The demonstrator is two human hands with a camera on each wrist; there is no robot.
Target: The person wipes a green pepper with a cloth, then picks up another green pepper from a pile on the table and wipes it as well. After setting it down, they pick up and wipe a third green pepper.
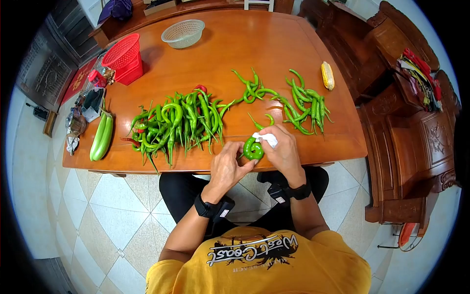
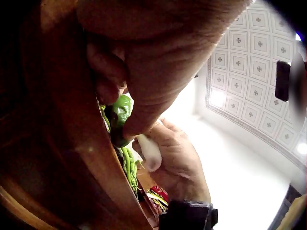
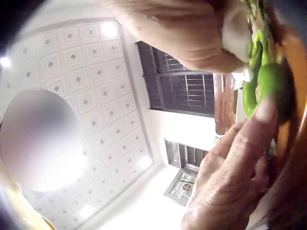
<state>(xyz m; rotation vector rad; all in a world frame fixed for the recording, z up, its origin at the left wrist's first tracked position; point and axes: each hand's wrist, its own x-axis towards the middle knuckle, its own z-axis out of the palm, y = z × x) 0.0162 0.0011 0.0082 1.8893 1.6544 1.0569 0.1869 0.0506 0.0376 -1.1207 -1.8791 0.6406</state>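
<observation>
A curled green pepper (image 1: 253, 149) is held just above the table's near edge, pinched between thumb and fingers of the left hand (image 1: 226, 166). The right hand (image 1: 282, 151) grips a white cloth or tissue (image 1: 267, 139) against the pepper's upper side. In the left wrist view the pepper (image 2: 123, 111) is partly covered by the left hand (image 2: 158, 62), with the right hand (image 2: 180, 160) beside it. The right wrist view shows the left thumb lying on the pepper (image 3: 272, 81). A small green pepper (image 1: 270, 119) lies just beyond the hands.
A large heap of green peppers (image 1: 188, 120) lies left of the hands, smaller groups (image 1: 308, 105) ahead and right. Two pale green eggplants (image 1: 102, 137), red baskets (image 1: 129, 68), a grey-green basket (image 1: 183, 34) and a corn cob (image 1: 327, 76) stand or lie farther out on the table (image 1: 235, 39).
</observation>
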